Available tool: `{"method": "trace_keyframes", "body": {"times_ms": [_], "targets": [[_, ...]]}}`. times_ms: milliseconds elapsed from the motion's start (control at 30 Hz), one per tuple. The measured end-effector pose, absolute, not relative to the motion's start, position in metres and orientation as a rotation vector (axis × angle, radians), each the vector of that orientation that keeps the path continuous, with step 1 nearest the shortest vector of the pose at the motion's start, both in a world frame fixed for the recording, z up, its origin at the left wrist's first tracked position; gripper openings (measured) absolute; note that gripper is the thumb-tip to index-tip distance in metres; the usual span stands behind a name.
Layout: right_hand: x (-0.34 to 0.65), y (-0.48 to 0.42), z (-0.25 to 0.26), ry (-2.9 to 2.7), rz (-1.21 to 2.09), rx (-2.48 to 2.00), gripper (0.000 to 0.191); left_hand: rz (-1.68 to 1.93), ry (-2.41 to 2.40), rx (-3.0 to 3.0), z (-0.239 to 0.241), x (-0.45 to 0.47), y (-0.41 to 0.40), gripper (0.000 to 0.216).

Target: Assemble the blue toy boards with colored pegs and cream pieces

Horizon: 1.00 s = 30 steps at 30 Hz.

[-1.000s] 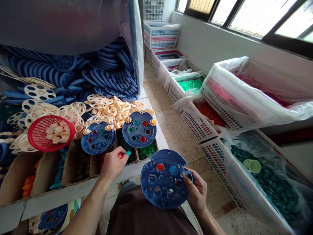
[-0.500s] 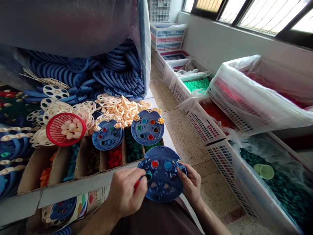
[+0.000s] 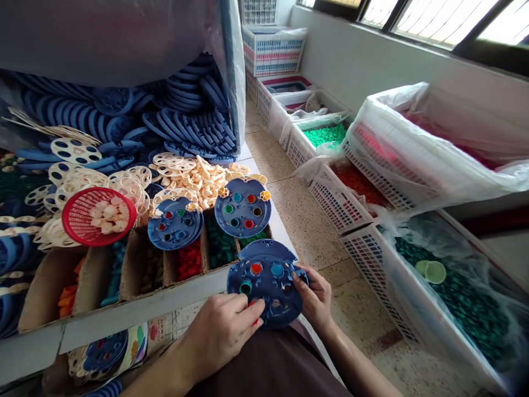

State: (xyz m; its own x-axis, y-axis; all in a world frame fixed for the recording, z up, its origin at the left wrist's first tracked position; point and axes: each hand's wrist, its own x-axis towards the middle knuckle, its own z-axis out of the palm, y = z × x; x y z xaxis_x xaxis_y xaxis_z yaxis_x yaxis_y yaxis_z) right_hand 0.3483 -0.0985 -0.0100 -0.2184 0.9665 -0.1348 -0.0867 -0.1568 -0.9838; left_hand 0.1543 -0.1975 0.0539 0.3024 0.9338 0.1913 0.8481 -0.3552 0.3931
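Observation:
A round blue plastic plate (image 3: pixel 268 303) with holes is held over my lap by my right hand (image 3: pixel 316 295), whose fingers close on its right edge. Orange, blue and green plastic pieces sit in some of its holes. My left hand (image 3: pixel 227 325) pinches a small red plastic piece (image 3: pixel 257 320), mostly hidden by the fingers, at the plate's lower left. Beyond it, two similar blue plates with coloured pieces, one on the left (image 3: pixel 176 223) and one on the right (image 3: pixel 243 208), rest over the divided cardboard boxes.
Cardboard boxes (image 3: pixel 49 281) hold orange, blue, brown, red and green pieces. A red basket (image 3: pixel 72 218) carries cream parts, beside a pile of cream pieces (image 3: pixel 202 179). Blue plates (image 3: pixel 185 129) are stacked behind. Lined crates (image 3: pixel 363 270) stand along the floor at right.
My left hand has moved with the red piece from beside the green piece down and right to the plate's lower holes. The view has shifted slightly.

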Motion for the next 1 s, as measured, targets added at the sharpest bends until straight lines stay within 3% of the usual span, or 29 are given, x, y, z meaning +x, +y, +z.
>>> {"method": "trace_keyframes", "body": {"times_ms": [200,267,500,700,933,1000], "targets": [[0.354,-0.1,-0.013,-1.201,1.523,-1.141,0.022,0.333,1.561,2.185,0.068,0.151,-0.197,0.042],[0.355,-0.1,-0.013,-1.2,1.523,-1.139,0.02,0.436,1.567,1.999,0.077,0.147,-0.197,0.047],[0.357,-0.097,-0.013,-1.198,1.52,-1.096,0.015,0.932,1.385,1.363,0.083,0.144,-0.192,0.035],[0.358,-0.094,-0.014,-1.202,1.497,-1.059,0.008,0.797,1.315,1.919,0.084,0.177,-0.163,0.019],[0.361,-0.093,-0.014,-1.156,1.472,-1.056,0.011,0.236,1.21,2.455,0.084,0.195,-0.148,0.024],[0.363,-0.093,-0.015,-1.127,1.461,-1.066,0.011,0.26,1.17,2.422,0.092,0.191,-0.145,0.024]]}}
